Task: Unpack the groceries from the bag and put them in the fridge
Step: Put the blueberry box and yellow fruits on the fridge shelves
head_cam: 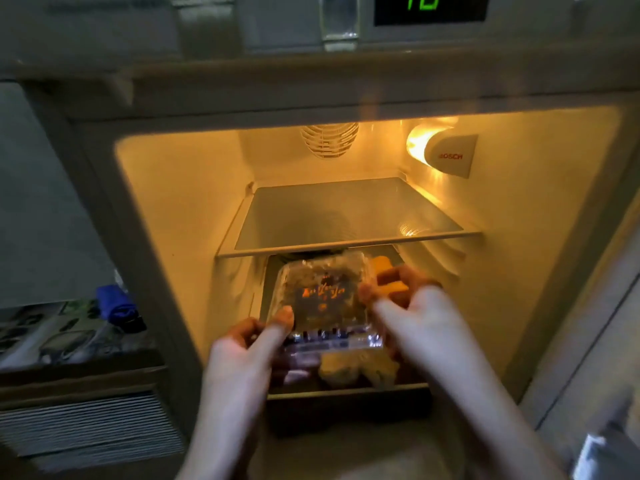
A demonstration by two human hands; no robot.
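Observation:
A clear plastic clamshell box with dark contents and an orange label is held over the pulled-out drawer of the open fridge. My left hand grips its near left corner, thumb on the lid. My right hand grips its right side. Under the box lie yellowish items in the drawer, and an orange one shows behind my right fingers. The frame is blurred.
A bare glass shelf sits above the drawer. The lamp glows at the upper right, a vent at the back. Left of the fridge a patterned cloth carries a blue object. A green display is on top.

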